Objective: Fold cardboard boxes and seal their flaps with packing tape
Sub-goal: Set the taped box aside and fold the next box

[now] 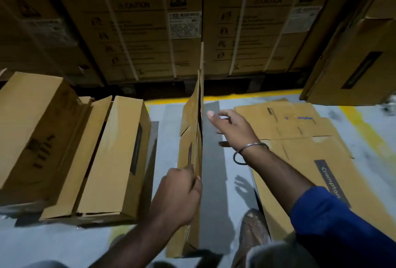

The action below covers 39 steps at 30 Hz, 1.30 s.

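Brown flattened cardboard box, upright, light but floppy: left hand grips its near edge; right hand spread open beside it.

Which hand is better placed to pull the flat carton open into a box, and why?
Probably the right. The left hand already grips the near edge of the flat carton standing on edge, steadying it. The right hand is open and free, its fingers beside the carton's upper panel.
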{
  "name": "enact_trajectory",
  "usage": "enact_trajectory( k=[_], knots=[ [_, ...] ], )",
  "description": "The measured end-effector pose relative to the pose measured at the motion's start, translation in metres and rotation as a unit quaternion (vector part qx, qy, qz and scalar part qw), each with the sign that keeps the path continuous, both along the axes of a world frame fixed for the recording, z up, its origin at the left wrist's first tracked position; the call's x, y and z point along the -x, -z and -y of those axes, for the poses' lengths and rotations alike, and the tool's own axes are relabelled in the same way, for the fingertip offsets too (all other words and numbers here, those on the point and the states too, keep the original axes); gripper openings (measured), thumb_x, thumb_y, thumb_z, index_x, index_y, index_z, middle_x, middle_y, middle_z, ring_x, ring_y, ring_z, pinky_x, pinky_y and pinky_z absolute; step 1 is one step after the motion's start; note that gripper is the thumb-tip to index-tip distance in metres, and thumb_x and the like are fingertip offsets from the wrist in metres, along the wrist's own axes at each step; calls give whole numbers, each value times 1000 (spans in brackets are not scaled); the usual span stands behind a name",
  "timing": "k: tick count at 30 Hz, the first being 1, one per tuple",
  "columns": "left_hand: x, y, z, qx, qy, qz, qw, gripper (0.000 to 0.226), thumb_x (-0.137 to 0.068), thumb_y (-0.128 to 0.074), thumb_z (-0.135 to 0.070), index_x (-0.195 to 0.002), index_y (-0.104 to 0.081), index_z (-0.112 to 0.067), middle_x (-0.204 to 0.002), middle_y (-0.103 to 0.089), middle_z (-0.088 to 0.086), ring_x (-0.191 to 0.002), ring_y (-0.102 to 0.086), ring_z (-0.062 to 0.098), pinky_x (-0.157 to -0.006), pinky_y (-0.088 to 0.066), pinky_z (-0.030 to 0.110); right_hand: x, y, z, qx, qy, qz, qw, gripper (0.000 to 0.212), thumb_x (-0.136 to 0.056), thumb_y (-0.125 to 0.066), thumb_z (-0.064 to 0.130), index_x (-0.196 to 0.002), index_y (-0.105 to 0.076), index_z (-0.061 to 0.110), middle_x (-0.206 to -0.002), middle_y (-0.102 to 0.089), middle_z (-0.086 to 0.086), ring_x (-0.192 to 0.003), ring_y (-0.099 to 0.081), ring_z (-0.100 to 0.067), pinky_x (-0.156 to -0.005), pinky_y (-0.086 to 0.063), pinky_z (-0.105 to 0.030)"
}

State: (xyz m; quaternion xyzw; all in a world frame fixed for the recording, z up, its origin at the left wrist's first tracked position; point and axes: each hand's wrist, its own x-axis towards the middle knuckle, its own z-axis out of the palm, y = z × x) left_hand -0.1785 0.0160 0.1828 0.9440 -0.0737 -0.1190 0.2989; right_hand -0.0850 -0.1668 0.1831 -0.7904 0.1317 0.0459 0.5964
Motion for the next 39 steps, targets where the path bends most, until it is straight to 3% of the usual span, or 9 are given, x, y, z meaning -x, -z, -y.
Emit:
enact_trajectory(
  k=[7, 10, 14, 18, 24, 30, 32, 35, 39],
  knots=[
    [17, 3, 19, -26, 37, 2, 999, 33, -107, -46, -34, -75, -36, -29, -71, -48, -9, -61, -50, 8, -48, -25, 20, -26, 17, 20, 14, 48, -110, 993, 47, -97, -66, 44, -131, -57, 12, -125, -60, -8, -99, -62, -21, -76, -65, -50],
    [16, 6, 16, -22, 46, 17, 999, 33, -107, -46, -36, -75, -37, -30, -71, -52, -9, -64, -55, 9, -49, -25, 18, -32, 24, 27, -21, 78, -122, 989, 49, -102, -62, 21, -148, -49, 12, -145, -50, -8, -100, -59, -24, -69, -65, -44],
    [9, 9, 10, 72, 26, 23, 997, 32, -106, -53, -30, -74, -51, -29, -64, -56, -12, -63, -59, 6, -53, -33, 13, -40, 30, 42, 48, 105, -85, 990, 30, -97, -51, 4, -119, -69, 11, -133, -64, -11, -82, -73, -26, -60, -65, -39],
    [2, 9, -1, 183, 0, -44, 982, 31, -98, -52, -55, -100, -71, -30, -86, -74, -14, -78, -71, 6, -73, -60, 40, -44, 22, 44, 132, 79, -32, 988, 31, -96, -51, 2, -119, -71, 8, -133, -67, -8, -66, -76, -24, -53, -62, -32],
    [-30, 3, -28, 306, -117, -217, 920, 66, -78, -52, -90, -114, -74, -40, -120, -73, -17, -117, -67, 10, -107, -49, 47, -34, 9, 34, 176, -20, 53, 983, 16, -100, -59, 7, -112, -68, 1, -106, -64, -10, -87, -73, -28, -58, -64, -31],
    [-67, 7, -50, 308, -202, -250, 895, 84, -75, -55, -93, -131, -70, -33, -131, -72, -3, -119, -68, 27, -105, -50, 56, -18, 1, 32, 212, -127, 109, 963, 12, -101, -58, 12, -99, -66, 3, -93, -65, -13, -76, -72, -21, -62, -65, -36],
    [-73, 5, -52, 308, -215, -238, 895, 55, -96, -50, -71, -116, -72, -25, -112, -75, -4, -100, -72, 22, -87, -58, 44, -15, -2, 36, 187, -127, 114, 967, 11, -100, -59, 9, -100, -70, 10, -92, -66, -9, -76, -73, -21, -63, -65, -37],
    [-79, 11, -62, 164, -198, -138, 956, 29, -107, -52, -39, -99, -67, -15, -96, -69, 0, -75, -69, 15, -57, -55, 31, -12, -7, 46, 165, -118, 111, 973, 15, -99, -59, 6, -97, -73, 11, -90, -69, -11, -76, -74, -22, -64, -65, -39],
    [-90, 27, -81, 9, -191, -112, 975, 17, -100, -63, -19, -85, -65, -12, -78, -73, 6, -57, -73, 14, -55, -61, 30, -14, -6, 69, 136, -58, 86, 985, 21, -98, -60, 1, -94, -75, 15, -98, -73, -12, -78, -75, -25, -65, -64, -39]
  ],
)
